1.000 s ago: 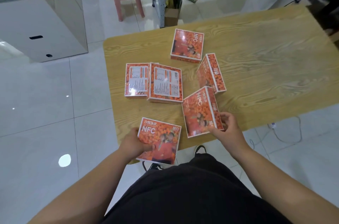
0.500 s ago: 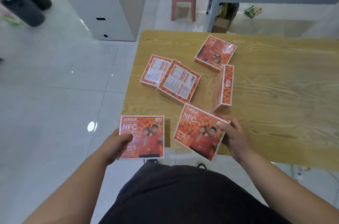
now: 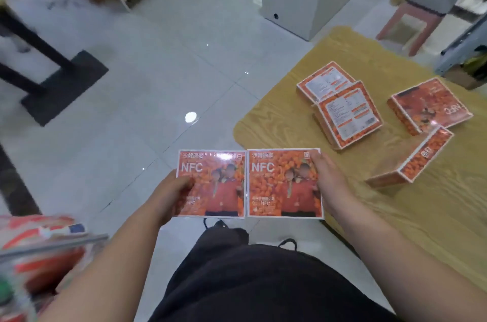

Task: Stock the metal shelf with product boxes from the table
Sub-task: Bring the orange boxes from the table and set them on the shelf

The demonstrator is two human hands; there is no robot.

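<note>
Gripping the left box (image 3: 218,190) by its left edge in the left hand (image 3: 168,195), the right box (image 3: 279,190) by its right edge in the right hand (image 3: 329,179) (each hand outboard of its load). Holding both face up, edges touching, over the floor (image 3: 158,84) just off the table (image 3: 266,121) corner. Leaving remaining boxes (image 3: 347,116) on it, rightward.

Glossy film wraps the boxes (image 3: 284,183), catching glare. The table (image 3: 434,216) at right looks like matt grained wood. Floor tiles (image 3: 158,84) shine, smooth and polished.
</note>
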